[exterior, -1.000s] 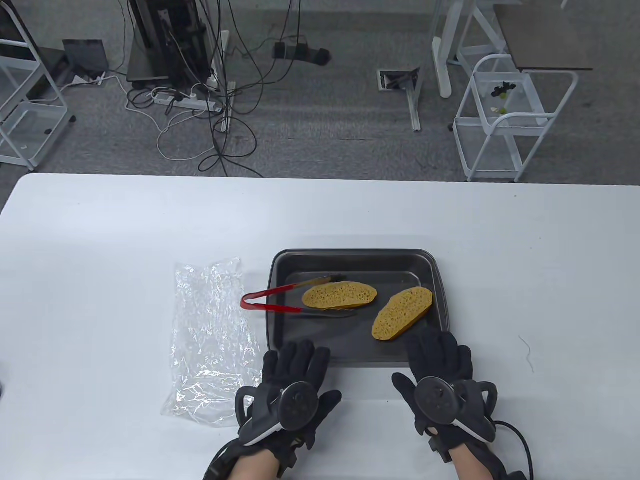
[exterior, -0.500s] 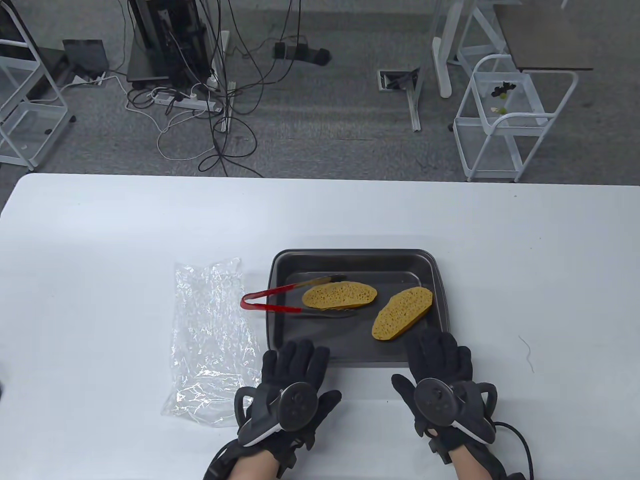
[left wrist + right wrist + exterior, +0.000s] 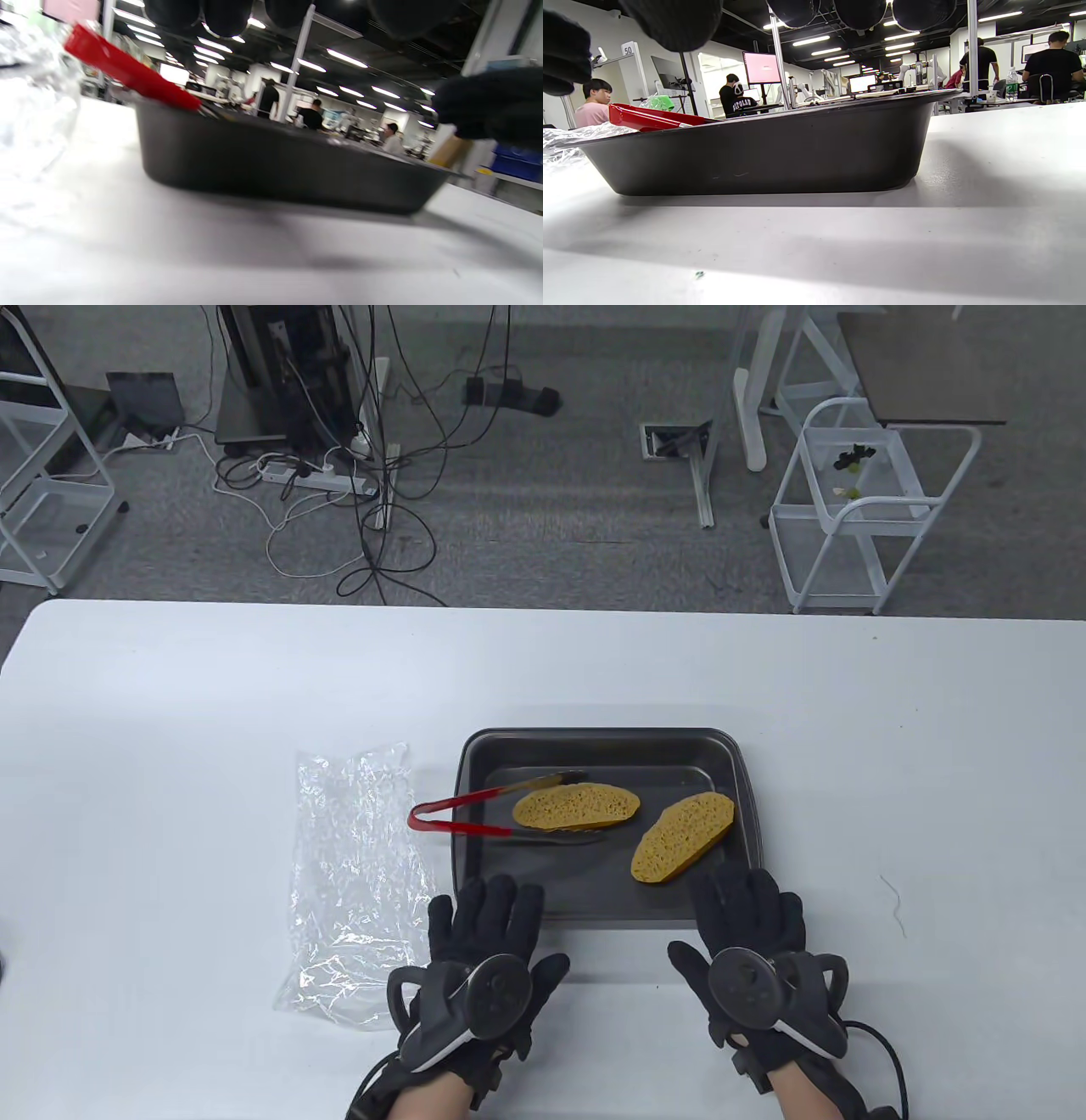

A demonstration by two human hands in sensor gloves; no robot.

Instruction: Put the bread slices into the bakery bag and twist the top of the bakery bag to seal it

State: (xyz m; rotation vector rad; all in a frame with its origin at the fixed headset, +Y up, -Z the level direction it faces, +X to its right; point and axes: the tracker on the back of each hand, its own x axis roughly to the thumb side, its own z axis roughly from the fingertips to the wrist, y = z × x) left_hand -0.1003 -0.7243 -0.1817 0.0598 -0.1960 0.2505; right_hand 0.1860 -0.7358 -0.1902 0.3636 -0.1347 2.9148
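Two golden bread slices lie in a dark baking tray (image 3: pixel 594 745): one slice (image 3: pixel 575 805) at the middle, the other slice (image 3: pixel 682 836) toward the right. Red tongs (image 3: pixel 458 817) rest over the tray's left rim, their tips by the middle slice. A clear crinkled bakery bag (image 3: pixel 356 882) lies flat left of the tray. My left hand (image 3: pixel 484 920) lies flat at the tray's near-left corner, fingers straight, holding nothing. My right hand (image 3: pixel 747 912) lies flat at the near-right corner, empty too. Both wrist views show the tray wall (image 3: pixel 271 165) (image 3: pixel 763 148) from table level.
The white table (image 3: pixel 170 712) stretches wide on both sides of the tray. A thin bit of thread (image 3: pixel 892 903) lies on it to the right. Beyond the far edge stand white carts and cables on the floor.
My left hand has shifted slightly left and up toward the bag's edge. The right hand, bread, tongs and bag stay where they were.
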